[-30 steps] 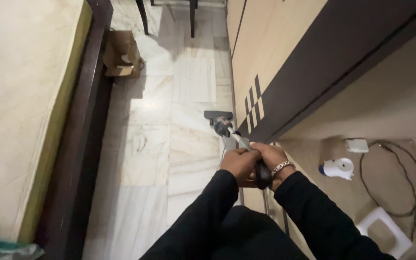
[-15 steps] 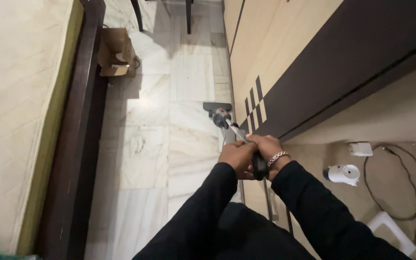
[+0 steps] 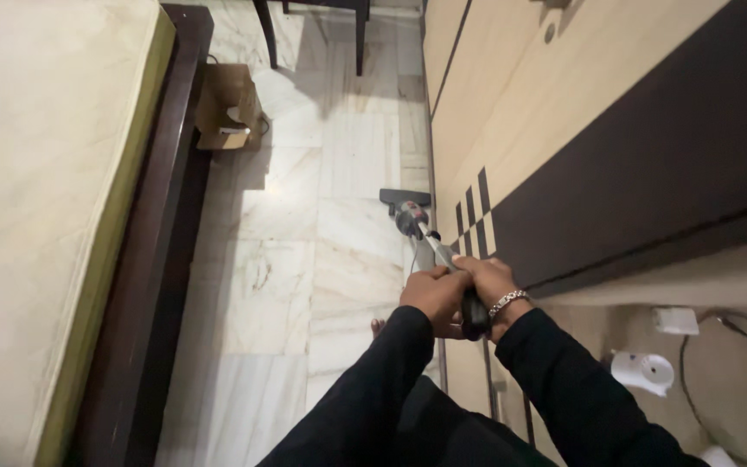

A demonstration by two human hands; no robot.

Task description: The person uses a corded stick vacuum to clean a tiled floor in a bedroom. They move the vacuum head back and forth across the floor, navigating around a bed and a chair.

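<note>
Vacuum head [image 3: 399, 198] sits slightly farther right than before, close along the wardrobe [image 3: 564, 147].
Left hand [image 3: 433, 295] and right hand [image 3: 488, 285] both fully wrapped around the handle; slim grey-black wand runs near-to-far, head on marble floor [image 3: 278, 259].

A single head-worn camera is supplying the only view, so no second view is sharing any part of the scene. It is looking steeply down from standing height along the marble floor [image 3: 287, 259], facing away from the wearer's body. Both black sleeves are entering from the bottom edge, close to the lens (the hands are sitting just below frame centre). The bed [image 3: 36, 216] is running along the left edge, and the wardrobe [image 3: 581, 147] is filling the upper right corner.
</note>
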